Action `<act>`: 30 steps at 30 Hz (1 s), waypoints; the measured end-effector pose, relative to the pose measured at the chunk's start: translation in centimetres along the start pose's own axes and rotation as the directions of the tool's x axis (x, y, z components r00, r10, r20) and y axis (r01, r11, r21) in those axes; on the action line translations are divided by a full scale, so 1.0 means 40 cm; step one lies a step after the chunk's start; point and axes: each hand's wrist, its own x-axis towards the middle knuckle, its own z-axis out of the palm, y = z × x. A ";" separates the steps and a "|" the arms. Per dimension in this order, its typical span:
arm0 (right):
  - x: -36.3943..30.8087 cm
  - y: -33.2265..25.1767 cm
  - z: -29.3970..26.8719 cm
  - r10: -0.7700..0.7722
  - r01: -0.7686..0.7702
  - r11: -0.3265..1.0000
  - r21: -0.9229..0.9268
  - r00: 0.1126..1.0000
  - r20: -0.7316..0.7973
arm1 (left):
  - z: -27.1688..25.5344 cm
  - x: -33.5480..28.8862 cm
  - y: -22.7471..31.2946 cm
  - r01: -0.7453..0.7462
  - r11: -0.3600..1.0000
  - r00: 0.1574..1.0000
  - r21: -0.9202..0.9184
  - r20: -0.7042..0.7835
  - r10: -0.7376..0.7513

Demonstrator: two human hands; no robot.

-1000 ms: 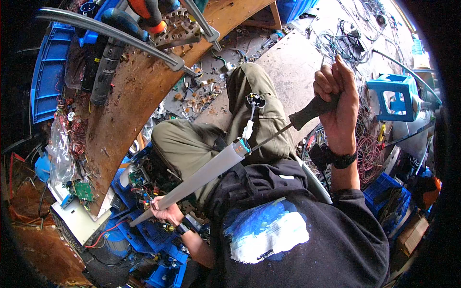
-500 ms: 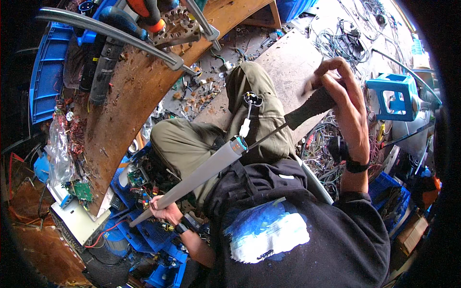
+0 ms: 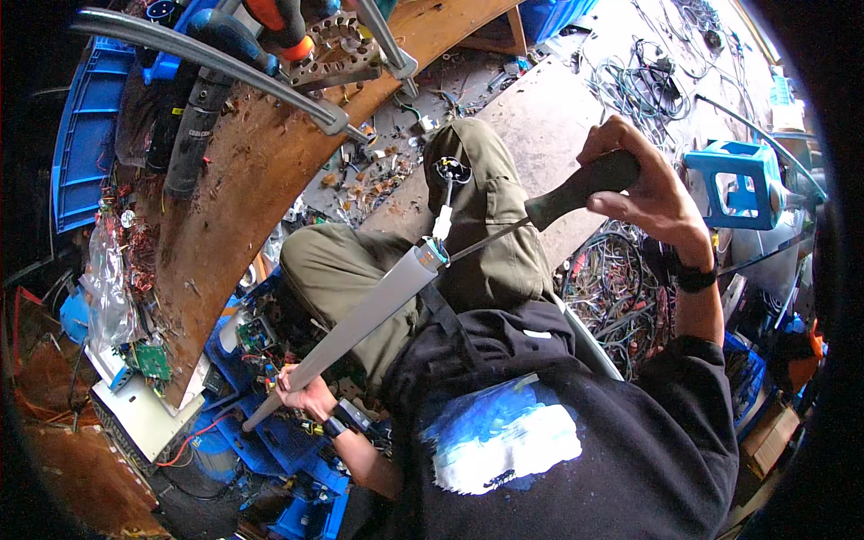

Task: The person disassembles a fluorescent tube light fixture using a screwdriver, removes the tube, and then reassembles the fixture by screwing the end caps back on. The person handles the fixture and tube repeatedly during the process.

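Beside bench (image 3: 229, 238), right grip (image 3: 659, 193) turned around screwdriver (image 3: 571, 196).

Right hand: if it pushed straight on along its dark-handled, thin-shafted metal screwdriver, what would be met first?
With the screwdriver leading, the right hand would likely meet the end of the long whitish cylindrical tube first; depth is unclear.

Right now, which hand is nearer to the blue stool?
Right. The right hand is just left of the stool; the left hand is well away to its lower left.
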 end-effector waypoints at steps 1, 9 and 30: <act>0.001 -0.004 -0.001 0.153 -0.153 0.988 0.008 0.988 -0.013 | -0.001 0.001 0.000 -0.010 1.000 1.000 0.006 -0.004 0.010; 0.033 0.006 0.026 -0.189 0.192 0.981 0.018 0.977 -0.093 | -0.049 0.032 0.033 0.076 0.996 0.994 -0.048 0.087 -0.072; 0.032 -0.021 0.007 -0.018 0.020 0.999 0.032 0.998 -0.055 | -0.014 0.003 0.000 0.089 0.995 0.987 -0.048 0.138 -0.082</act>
